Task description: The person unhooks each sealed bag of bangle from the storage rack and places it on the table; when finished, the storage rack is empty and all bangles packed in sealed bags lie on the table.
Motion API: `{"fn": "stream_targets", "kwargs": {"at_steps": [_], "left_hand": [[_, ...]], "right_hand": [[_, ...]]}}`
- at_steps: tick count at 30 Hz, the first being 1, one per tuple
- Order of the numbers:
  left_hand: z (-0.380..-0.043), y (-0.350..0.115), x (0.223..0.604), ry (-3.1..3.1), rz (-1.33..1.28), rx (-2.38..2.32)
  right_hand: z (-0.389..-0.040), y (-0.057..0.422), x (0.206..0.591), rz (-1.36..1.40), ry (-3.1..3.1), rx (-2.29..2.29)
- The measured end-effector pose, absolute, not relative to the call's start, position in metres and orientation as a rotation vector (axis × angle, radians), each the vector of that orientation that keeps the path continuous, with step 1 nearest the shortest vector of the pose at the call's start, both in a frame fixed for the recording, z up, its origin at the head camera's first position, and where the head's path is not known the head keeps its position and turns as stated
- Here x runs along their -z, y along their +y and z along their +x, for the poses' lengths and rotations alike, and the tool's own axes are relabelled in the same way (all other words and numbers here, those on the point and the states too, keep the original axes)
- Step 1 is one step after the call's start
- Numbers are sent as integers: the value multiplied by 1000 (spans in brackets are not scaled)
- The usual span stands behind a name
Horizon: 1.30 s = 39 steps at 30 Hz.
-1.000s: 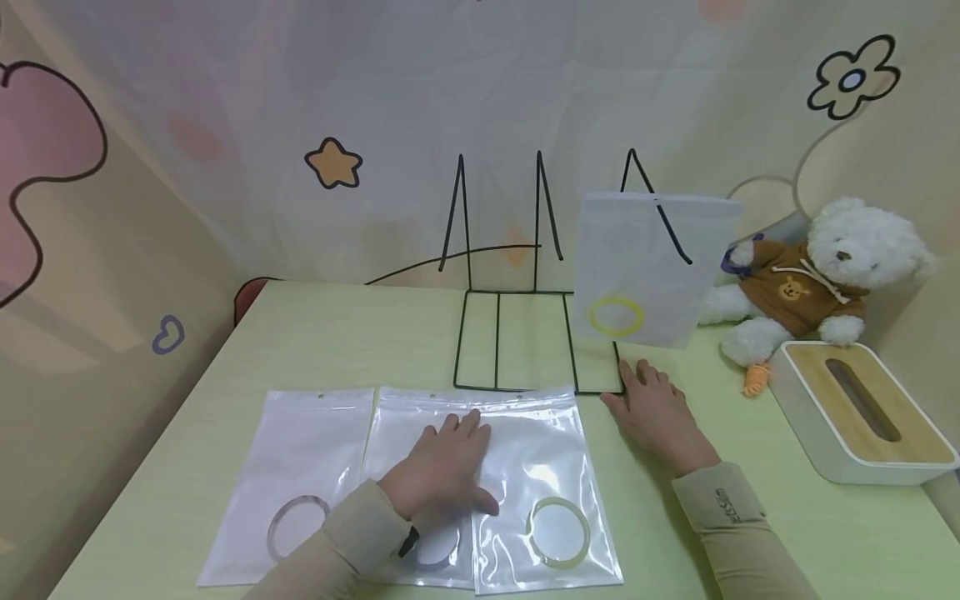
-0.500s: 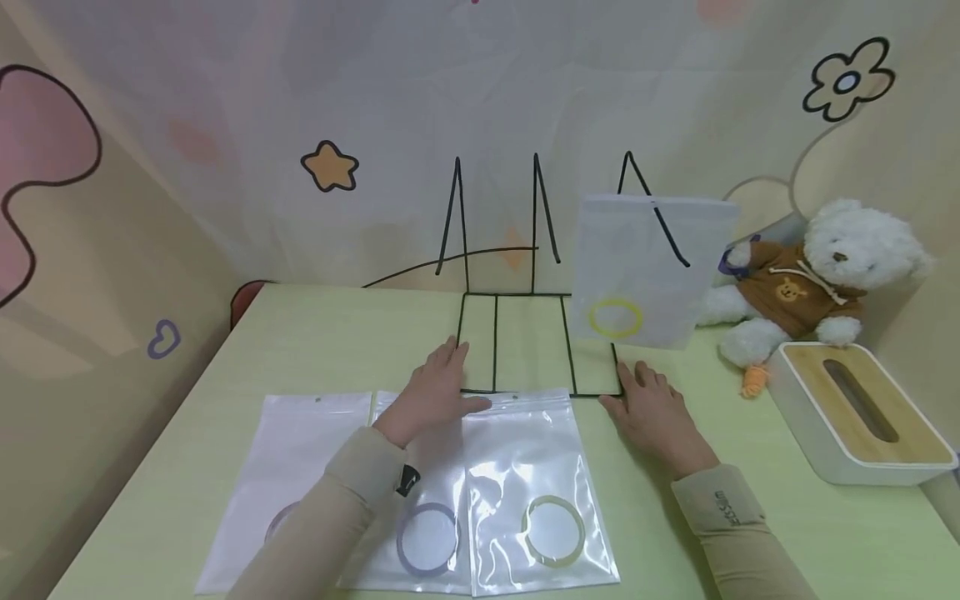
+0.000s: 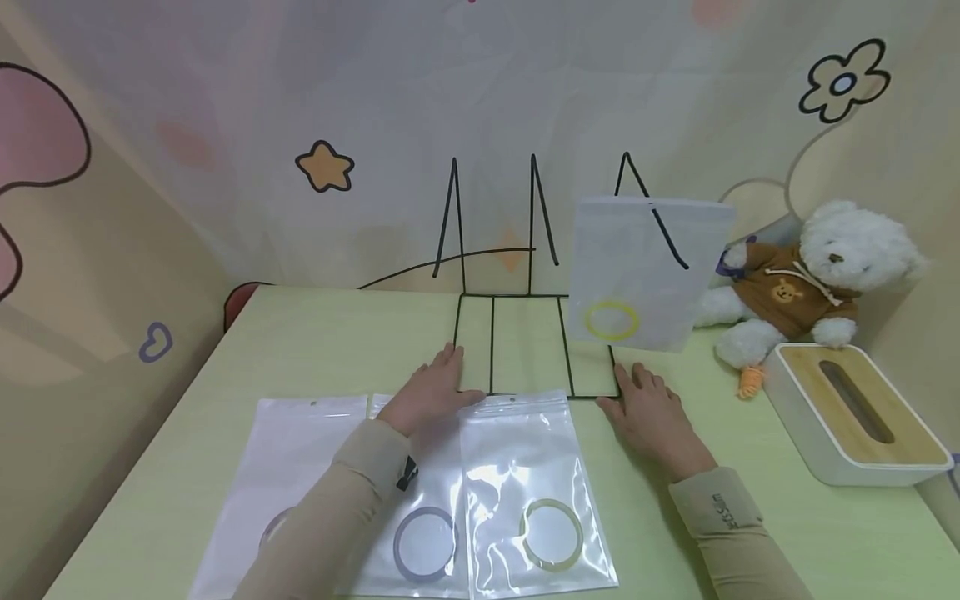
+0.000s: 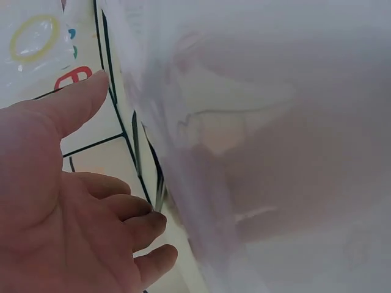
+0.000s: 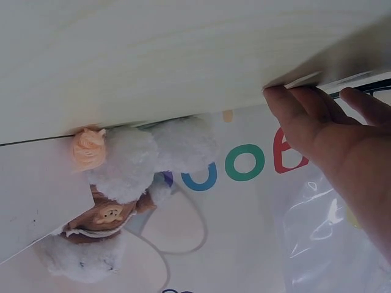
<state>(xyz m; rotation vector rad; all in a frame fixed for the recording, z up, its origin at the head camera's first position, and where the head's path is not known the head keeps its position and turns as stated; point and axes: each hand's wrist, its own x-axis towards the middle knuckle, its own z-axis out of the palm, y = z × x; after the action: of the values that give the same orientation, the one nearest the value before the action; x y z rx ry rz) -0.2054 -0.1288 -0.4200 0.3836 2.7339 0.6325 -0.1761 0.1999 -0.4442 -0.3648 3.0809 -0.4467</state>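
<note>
A black wire rack (image 3: 492, 346) with three upright hooks stands at the back of the table. My left hand (image 3: 427, 392) lies at the front left corner of its base, thumb spread away from the fingers. At the opposite front corner my right hand (image 3: 651, 421) rests on the table, fingertips at the wire. From the right hook hangs a clear zip bag (image 3: 652, 267) holding a yellow ring (image 4: 33, 38). Three more bags lie flat in front: a left bag (image 3: 300, 442), a middle bag (image 3: 438, 479) partly under my left forearm, and a right bag (image 3: 517, 458), each with a ring inside.
A white plush bear (image 3: 858, 250) in a brown hoodie sits at the back right, a small orange yarn piece (image 3: 750, 382) by its foot. In front of it is a tissue box (image 3: 840, 450) with a wooden lid. A printed cloth (image 3: 375, 108) hangs behind the table.
My left hand has moved from over the middle and right bags up and left to the rack's front left corner. My right hand has stayed at the right corner.
</note>
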Motion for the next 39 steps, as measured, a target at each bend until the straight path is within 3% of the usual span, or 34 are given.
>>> {"fn": "stream_targets", "kwargs": {"at_steps": [39], "left_hand": [[-208, -128, 431, 2775, 300, -539]], "right_hand": [[-176, 201, 447, -377, 3077, 416]]}}
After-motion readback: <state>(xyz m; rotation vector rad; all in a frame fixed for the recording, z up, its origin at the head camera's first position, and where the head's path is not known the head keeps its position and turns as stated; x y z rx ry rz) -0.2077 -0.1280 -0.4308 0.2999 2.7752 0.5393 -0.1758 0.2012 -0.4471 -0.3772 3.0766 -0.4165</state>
